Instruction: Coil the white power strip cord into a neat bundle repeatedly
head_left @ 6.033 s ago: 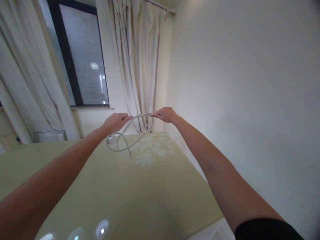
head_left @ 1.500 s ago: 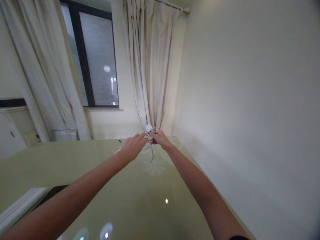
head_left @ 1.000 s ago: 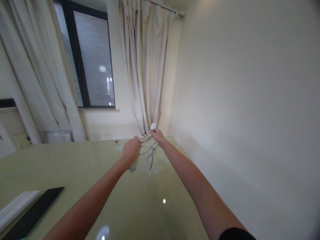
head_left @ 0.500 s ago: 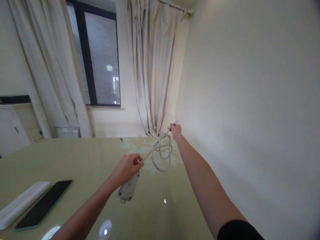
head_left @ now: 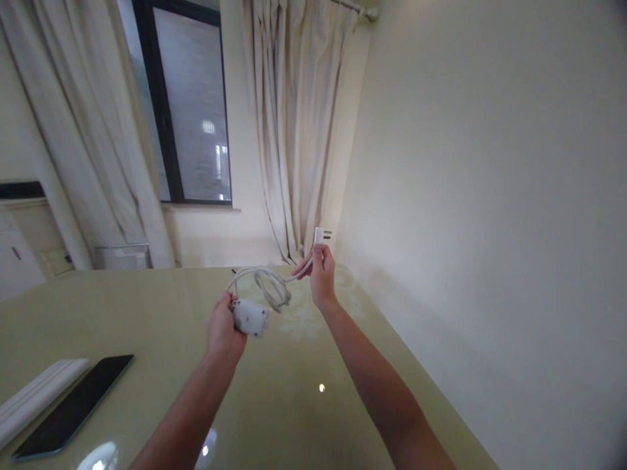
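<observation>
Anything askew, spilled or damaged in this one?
No spill or damage shows. Only the cord looks untidy, bunched in uneven loops between the power strip in the left hand and the plug in the right hand.

Block point(head_left: 250, 318): white, dark spots | cable point(head_left: 300, 275): pale grey | plug point(head_left: 319, 235): white, dark prongs point(head_left: 327, 237) | desk point(head_left: 294, 391): pale green, white floral pattern at far end | slab point(head_left: 73, 408): black, blue-green edge | bar point(head_left: 39, 395): white, faint lengthwise lines | curtains point(head_left: 304, 117): cream | window frame point(head_left: 164, 117): black | pane point(head_left: 196, 98): bluish grey | cabinet point(head_left: 14, 254): white | wall point(head_left: 480, 163): off-white
</observation>
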A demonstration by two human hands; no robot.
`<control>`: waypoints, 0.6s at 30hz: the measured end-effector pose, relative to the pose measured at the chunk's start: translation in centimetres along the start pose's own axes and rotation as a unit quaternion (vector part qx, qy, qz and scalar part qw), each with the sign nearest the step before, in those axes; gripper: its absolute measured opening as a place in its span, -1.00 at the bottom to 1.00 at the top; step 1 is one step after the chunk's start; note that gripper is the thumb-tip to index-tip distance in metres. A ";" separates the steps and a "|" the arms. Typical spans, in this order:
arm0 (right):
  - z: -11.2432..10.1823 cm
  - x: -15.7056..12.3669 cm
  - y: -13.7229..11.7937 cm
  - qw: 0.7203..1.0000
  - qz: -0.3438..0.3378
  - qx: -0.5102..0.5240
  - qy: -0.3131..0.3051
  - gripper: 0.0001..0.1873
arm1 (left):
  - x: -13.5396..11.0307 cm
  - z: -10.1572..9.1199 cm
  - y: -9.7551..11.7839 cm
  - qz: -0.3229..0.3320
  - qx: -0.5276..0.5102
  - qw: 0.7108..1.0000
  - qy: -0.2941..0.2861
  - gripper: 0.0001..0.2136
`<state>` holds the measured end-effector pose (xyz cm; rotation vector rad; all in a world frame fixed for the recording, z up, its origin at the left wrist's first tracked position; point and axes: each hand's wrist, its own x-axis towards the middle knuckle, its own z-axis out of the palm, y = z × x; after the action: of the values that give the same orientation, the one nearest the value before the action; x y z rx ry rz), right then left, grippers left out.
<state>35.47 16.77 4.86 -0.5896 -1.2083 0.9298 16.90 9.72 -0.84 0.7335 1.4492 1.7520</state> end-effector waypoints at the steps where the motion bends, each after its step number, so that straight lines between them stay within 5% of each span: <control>1: 0.5 -0.6 0.0 1.000 0.001 0.029 0.002 -0.40 | 0.0 1.0 -0.3 0.006 -0.032 0.999 0.032 -0.78; 5: 1.4 -2.5 -0.1 0.991 0.036 0.129 0.018 -0.42 | -0.3 4.1 -1.0 0.053 -0.150 0.980 0.124 -0.80; 10: 2.1 -5.3 0.5 0.965 0.082 0.237 0.071 -0.47 | -1.9 6.8 -1.2 0.143 -0.238 0.948 0.156 -0.65; 14: 2.3 -7.7 1.8 0.965 0.071 0.226 0.108 -0.53 | -2.5 7.1 -2.2 0.170 -0.264 0.935 0.167 -0.58; 18: 2.5 -9.9 4.5 0.982 0.060 0.156 0.093 -0.53 | -0.3 6.4 -3.5 0.134 -0.258 0.944 0.154 -0.56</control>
<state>31.10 10.45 -3.20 -0.4887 -0.8462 1.1148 22.82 13.39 -3.01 0.3966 1.0249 2.4139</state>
